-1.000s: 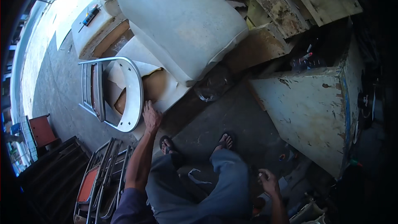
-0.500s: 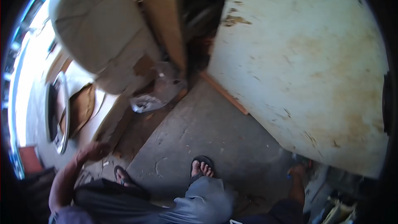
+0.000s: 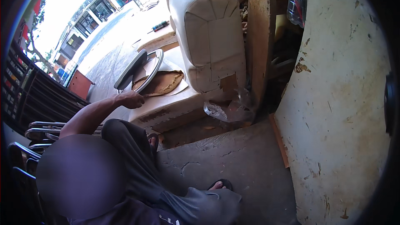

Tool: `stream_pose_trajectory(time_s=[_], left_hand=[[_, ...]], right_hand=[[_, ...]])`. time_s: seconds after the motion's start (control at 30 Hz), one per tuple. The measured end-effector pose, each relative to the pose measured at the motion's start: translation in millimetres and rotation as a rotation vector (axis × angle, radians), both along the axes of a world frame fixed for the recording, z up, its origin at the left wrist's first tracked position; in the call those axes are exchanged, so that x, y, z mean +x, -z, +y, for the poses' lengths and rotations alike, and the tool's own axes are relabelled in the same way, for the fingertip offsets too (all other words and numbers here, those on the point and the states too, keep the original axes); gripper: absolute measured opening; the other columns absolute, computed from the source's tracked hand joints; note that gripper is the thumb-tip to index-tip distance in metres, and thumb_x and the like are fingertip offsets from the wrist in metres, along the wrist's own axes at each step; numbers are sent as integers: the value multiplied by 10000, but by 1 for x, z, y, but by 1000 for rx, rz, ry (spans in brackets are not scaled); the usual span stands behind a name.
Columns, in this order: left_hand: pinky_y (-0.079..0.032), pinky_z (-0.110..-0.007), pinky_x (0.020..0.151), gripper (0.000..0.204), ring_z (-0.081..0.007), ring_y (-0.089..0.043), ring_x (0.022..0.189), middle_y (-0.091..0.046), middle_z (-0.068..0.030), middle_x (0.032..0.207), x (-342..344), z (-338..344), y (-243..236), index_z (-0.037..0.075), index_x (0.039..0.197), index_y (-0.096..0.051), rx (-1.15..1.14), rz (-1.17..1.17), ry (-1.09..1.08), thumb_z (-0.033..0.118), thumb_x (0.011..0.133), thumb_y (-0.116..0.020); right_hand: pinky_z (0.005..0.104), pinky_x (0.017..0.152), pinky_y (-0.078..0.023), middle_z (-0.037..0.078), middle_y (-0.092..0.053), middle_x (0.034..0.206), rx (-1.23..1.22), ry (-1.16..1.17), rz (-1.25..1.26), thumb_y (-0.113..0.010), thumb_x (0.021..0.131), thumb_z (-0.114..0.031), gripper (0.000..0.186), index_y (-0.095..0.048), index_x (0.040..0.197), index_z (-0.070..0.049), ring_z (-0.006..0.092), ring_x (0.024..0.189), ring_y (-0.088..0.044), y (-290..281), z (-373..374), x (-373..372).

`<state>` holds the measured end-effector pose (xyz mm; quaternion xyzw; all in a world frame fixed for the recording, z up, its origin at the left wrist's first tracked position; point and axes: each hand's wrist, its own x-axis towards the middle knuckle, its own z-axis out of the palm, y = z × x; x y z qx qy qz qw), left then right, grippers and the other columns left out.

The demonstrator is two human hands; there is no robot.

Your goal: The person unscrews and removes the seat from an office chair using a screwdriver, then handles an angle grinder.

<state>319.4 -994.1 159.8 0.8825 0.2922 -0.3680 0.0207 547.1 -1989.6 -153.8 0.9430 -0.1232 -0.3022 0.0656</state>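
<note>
My left hand (image 3: 130, 99) is at the near-left edge of a worn cream sofa seat (image 3: 166, 103), its fingers curled in beside a brown oval pad (image 3: 160, 83). Whether anything is inside the curl, I cannot make out. The pad has a rough, ragged edge and lies on a pale sheet (image 3: 180, 87). Partly over it stands a silver oval frame (image 3: 160, 59) with a dark cushioned part (image 3: 130, 70) next to it. Behind them rises the padded cream arm (image 3: 210, 29) of the sofa. My right hand is out of view.
A crumpled clear plastic bag (image 3: 233, 110) sits by the sofa's base. A large stained white panel (image 3: 341, 100) stands at the right, beside an upright wooden board (image 3: 257, 46). Chrome-framed chairs (image 3: 46, 131) are stacked at my left. A blurred patch covers the lower left.
The view has swung left, so the sofa and oval frame appear farther right and the street shows. My left hand stays near the seat's edge. My right hand has left the view.
</note>
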Motion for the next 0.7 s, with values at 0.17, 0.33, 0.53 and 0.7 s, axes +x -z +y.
stream_pose_trajectory(time_s=[0.17,0.33,0.53,0.7], left_hand=[[-530,-452,957,401,-371,-687,1061,-731,-187,1121,-42,9,40,87,1258,-688,-123,47,135,284,929,-570],[-528,-472,913,349,-385,-683,1029,-710,-195,1138,-40,-19,87,92,1289,-637,-596,-98,314,273,999,-571],[-509,-461,996,477,-365,-656,1151,-685,-236,1201,13,-58,73,55,1384,-543,-966,-151,288,356,1015,-578],[-448,-489,1105,885,-439,-541,1313,-509,-301,1444,29,-75,98,-16,1539,-243,-1390,-757,76,538,971,-634]], right_hand=[[561,958,-491,158,-584,1416,262,-189,245,-732,916,-461,883,-266,1595,-142,286,1166,-629,-32,74,-95],[503,936,-520,209,-636,1270,647,-204,322,-806,788,-389,828,-402,1438,-73,344,1106,-663,-98,313,-92],[463,880,-532,239,-676,1105,1201,-383,45,-849,674,-320,720,-514,1229,-9,386,1035,-682,-193,605,-58],[368,805,-515,125,-634,982,1519,-560,-138,-832,742,-285,564,-519,1124,-13,217,896,-620,-287,777,-55]])
